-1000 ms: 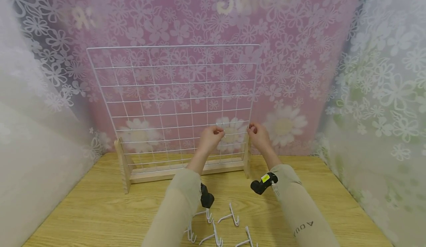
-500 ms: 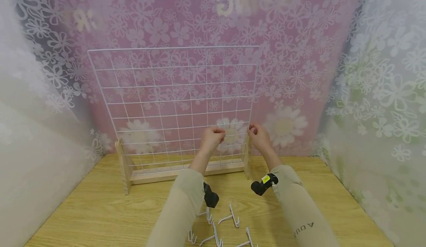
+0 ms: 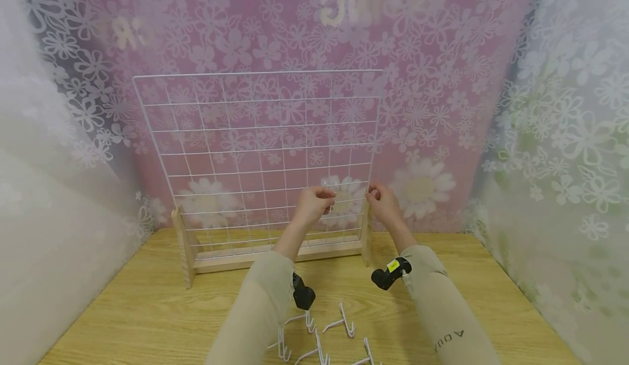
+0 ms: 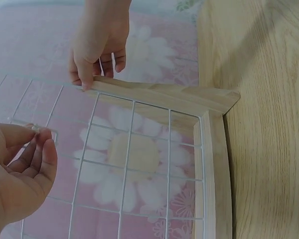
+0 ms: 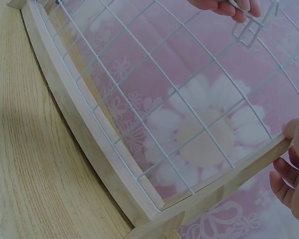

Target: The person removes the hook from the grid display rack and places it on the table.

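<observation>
Nearest, loose white hooks (image 3: 314,335) lying on wooden table (image 3: 137,321), in front of wire grid panel (image 3: 255,152); seen in head view only. Beyond them, panel standing upright in wooden stand (image 3: 275,255), against floral backdrop (image 3: 432,81). Left hand (image 3: 312,206) raised at panel's lower right area, fingers curled, pinching small white hook (image 5: 249,29) against grid wires; hook's shape plain only in right wrist view, barely a glint between fingertips in left wrist view. Right hand (image 3: 383,204) at panel's right edge, thumb and curled fingers gripping stand's right upright post (image 4: 159,94); contact on wood confirmed in both wrist views, unclear from head view. Hands apart, panel's last column of cells between them.
</observation>
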Tool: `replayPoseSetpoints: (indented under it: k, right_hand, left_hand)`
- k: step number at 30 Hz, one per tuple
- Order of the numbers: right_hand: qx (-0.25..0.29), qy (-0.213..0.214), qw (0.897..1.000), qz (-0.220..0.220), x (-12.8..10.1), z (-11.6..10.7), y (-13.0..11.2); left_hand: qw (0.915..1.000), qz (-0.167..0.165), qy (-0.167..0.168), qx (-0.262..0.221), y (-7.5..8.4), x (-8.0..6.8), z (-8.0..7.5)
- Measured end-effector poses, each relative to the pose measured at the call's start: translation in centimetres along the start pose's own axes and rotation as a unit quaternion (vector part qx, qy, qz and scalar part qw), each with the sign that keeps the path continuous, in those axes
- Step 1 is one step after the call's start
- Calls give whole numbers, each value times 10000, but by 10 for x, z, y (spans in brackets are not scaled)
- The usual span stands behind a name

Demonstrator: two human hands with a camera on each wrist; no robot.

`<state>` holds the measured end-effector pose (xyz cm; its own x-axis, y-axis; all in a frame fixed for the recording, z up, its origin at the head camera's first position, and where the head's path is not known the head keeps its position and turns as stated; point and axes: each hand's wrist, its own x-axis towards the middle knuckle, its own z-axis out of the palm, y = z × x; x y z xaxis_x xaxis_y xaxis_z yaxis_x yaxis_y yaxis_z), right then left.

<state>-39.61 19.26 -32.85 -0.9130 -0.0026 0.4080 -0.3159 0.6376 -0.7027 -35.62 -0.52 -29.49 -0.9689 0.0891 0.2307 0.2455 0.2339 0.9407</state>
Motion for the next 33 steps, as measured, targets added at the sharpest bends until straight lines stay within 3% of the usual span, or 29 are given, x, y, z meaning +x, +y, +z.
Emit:
replayPoseSetpoints:
  k: [11, 23, 33]
  right_hand:
    - [-43, -6, 10000, 2, -2, 4, 2]
    - [-15, -29, 10000, -13, -1, 4, 3]
    - [-28, 33, 10000, -62, 0, 1, -1]
  left_hand:
    - [9943, 264, -475, 912, -4, -13, -10]
    - [9944, 310, -719, 705, -14, -29, -24]
    - [9919, 254, -724, 1017, -20, -36, -48]
